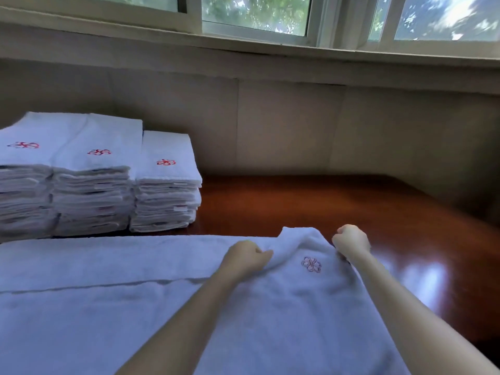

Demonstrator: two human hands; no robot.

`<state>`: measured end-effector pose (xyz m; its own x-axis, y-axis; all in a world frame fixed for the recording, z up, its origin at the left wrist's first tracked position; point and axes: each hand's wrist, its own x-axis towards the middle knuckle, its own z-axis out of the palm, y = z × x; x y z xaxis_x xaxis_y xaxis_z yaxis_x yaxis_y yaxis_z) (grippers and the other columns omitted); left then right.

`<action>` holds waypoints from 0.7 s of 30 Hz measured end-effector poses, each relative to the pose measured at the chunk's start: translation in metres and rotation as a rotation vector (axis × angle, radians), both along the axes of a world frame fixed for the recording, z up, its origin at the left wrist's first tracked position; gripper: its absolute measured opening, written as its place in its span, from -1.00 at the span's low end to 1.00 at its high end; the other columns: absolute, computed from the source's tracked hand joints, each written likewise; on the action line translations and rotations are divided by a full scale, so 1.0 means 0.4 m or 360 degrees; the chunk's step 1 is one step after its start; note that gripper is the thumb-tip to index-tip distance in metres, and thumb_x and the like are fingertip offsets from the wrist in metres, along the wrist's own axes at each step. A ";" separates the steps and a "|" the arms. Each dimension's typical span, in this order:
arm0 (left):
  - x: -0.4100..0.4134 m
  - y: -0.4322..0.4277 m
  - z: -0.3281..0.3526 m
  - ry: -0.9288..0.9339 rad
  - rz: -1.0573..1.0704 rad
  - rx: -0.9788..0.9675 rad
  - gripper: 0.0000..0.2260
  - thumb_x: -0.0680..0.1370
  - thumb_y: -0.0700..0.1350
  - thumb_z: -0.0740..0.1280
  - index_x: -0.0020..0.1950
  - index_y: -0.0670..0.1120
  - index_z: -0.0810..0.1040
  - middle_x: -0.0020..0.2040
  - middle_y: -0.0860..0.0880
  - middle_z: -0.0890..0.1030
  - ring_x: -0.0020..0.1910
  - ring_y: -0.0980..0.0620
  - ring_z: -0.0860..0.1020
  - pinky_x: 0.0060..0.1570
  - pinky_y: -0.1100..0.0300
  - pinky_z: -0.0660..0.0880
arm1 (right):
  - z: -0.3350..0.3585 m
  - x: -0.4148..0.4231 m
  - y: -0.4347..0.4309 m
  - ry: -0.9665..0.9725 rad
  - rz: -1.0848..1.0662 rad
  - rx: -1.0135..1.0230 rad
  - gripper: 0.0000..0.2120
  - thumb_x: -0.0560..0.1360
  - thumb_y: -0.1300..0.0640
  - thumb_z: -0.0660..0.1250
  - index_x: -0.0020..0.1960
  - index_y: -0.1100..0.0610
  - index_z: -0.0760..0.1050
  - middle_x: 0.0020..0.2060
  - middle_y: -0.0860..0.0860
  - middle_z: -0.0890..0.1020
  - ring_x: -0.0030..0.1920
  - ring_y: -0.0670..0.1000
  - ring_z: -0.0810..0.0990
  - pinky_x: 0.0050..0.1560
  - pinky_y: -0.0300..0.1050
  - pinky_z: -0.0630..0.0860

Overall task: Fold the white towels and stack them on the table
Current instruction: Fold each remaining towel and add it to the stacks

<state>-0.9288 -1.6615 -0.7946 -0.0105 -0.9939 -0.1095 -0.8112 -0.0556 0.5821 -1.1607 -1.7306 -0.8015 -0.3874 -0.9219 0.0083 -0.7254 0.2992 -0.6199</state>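
1. A large white towel point(135, 307) is lying spread across the near part of the dark red-brown wooden table point(351, 207), covering it from the left edge of the view to past the middle.
2. The left hand point(247, 257) is resting on the towel's far portion, its fingers curling inward and pinching a raised fold of cloth.
3. The right hand point(351, 240) is gripping the towel's right edge near the far corner, with the fingers bunching into a fist around the cloth; the fingertips themselves are hiding under the hand.
4. Between the two hands the towel's far corner is lifting slightly off the table, and a faint reddish embroidered emblem point(311, 264) is showing on the cloth there.
5. Three stacks of folded white towels are standing side by side at the far left of the table: a left stack point(27, 185), a middle stack point(92, 185) and a shorter right stack point(166, 190), each top towel showing a red emblem.
6. Beyond the table a beige panelled wall point(284, 125) is rising to a window point(257, 14) with green leaves showing outside.
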 end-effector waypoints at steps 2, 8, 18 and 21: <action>-0.068 -0.041 0.000 0.0231 0.0039 0.0055 -0.66 0.51 0.04 0.27 -0.33 -0.18 0.43 -0.33 -0.17 0.47 -0.30 -0.07 0.50 -0.30 0.10 0.38 | 0.005 -0.023 -0.038 -0.0141 0.0151 0.0088 -0.68 0.45 0.32 0.18 0.15 0.32 0.55 -0.22 0.19 0.65 -0.33 0.15 0.59 -0.19 -0.13 0.54; -0.129 -0.097 -0.005 0.0890 -0.0044 -0.0171 -0.67 0.24 0.12 0.33 -0.06 0.05 0.54 -0.22 0.12 0.58 -0.27 0.26 0.54 -0.27 0.33 0.47 | 0.027 -0.043 -0.089 -0.0142 0.0733 0.0553 -0.88 0.36 0.30 0.25 -0.22 0.12 0.51 -0.50 0.01 0.36 -0.53 -0.03 0.24 -0.50 -0.24 0.19; -0.136 -0.046 -0.075 -0.0132 -0.0932 -0.0544 -0.65 0.51 -0.20 0.29 0.27 0.05 0.54 0.06 0.06 0.48 0.05 0.10 0.46 0.04 0.20 0.44 | -0.025 -0.094 -0.118 -0.1222 -0.0075 -0.0024 -0.81 0.53 0.39 0.09 -0.16 0.24 0.43 -0.25 0.17 0.50 -0.41 0.08 0.45 -0.48 -0.21 0.41; -0.117 -0.023 -0.081 -0.0602 -0.0701 -0.0885 -0.55 0.52 -0.17 0.21 0.41 0.06 0.33 0.20 0.00 0.40 0.17 -0.03 0.40 0.05 0.11 0.38 | -0.003 -0.109 -0.083 -0.0985 0.0099 0.0212 -0.91 0.55 0.19 0.29 -0.01 0.21 0.41 -0.19 0.15 0.47 -0.39 0.07 0.46 -0.38 -0.15 0.48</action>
<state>-0.9757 -1.6706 -0.8268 -0.4755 -0.8172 0.3257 -0.8389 0.5327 0.1116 -1.2045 -1.7639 -0.8026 -0.2297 -0.9205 -0.3162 -0.2634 0.3715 -0.8903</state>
